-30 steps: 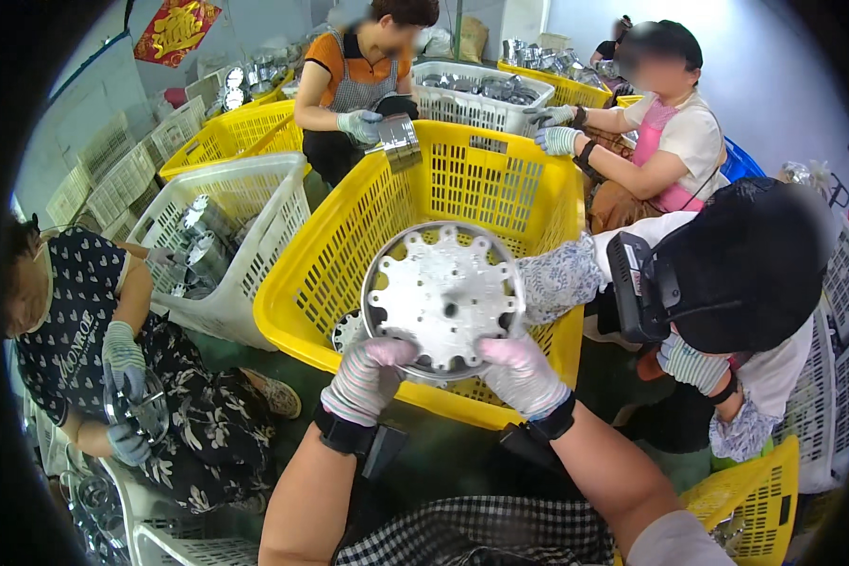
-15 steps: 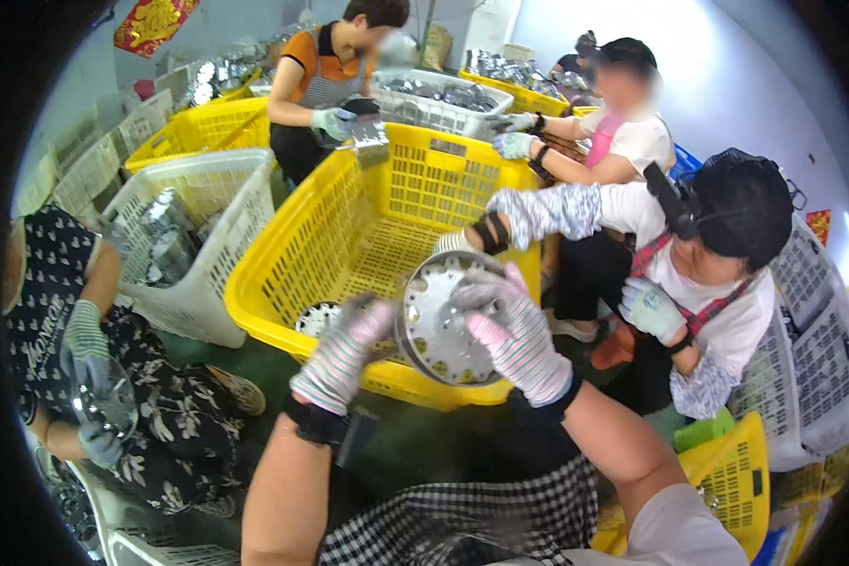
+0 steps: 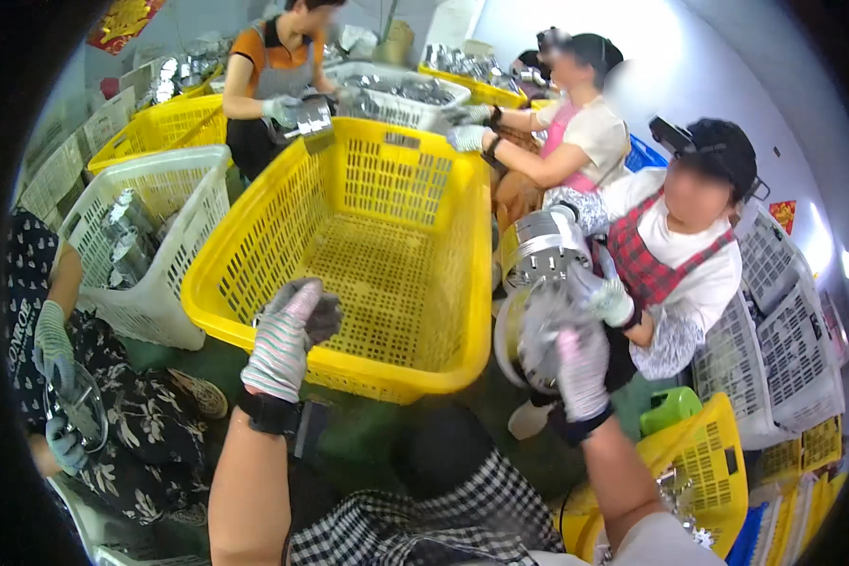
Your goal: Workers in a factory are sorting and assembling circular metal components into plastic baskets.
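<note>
My right hand (image 3: 580, 363), in a striped glove with grey fingers, grips a round silver metal part (image 3: 519, 349) with a dished face, smeared by motion. It is to the right of a large yellow basket (image 3: 349, 375). Over the basket's near left rim is my left hand (image 3: 297, 330), gloved alike, fingers loosely curled and apart with nothing seen in them. Close beyond my right hand, a co-worker in a red plaid apron holds a shiny metal cylinder (image 3: 545, 247); that person's gloved hand (image 3: 608, 300) is near my part.
At left stands a white basket (image 3: 184, 222) with metal pieces; a seated person there holds a clear-looking round piece (image 3: 85, 410). Two more co-workers sit beyond the yellow basket. A yellow crate (image 3: 712, 472) and a green object (image 3: 668, 410) lie at lower right, white crates (image 3: 774, 358) behind.
My view has turned right. My right hand has carried the round metal part rightward out of the basket area, and my left hand has come off it. The co-worker now holds up a metal cylinder.
</note>
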Demonstrator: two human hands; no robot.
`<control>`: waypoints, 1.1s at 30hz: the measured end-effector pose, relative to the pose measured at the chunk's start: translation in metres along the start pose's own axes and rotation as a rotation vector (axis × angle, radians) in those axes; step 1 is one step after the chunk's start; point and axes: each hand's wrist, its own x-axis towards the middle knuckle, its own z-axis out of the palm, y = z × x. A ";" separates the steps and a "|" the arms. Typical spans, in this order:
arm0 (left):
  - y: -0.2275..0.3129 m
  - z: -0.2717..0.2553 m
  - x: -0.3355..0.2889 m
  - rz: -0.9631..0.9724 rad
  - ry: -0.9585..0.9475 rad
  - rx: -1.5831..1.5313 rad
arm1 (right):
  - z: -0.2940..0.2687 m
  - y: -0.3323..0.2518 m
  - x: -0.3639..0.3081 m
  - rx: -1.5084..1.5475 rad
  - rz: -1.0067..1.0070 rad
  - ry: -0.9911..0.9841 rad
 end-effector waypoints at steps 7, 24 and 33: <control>-0.004 -0.003 0.006 -0.041 0.011 0.038 | 0.018 -0.081 -0.005 -0.062 -0.426 0.132; -0.023 0.012 0.009 -0.064 0.003 0.136 | 0.052 0.036 -0.025 0.111 0.094 -0.079; -0.024 0.030 0.007 -0.002 -0.039 0.153 | 0.030 -0.002 -0.002 -0.029 -0.272 0.058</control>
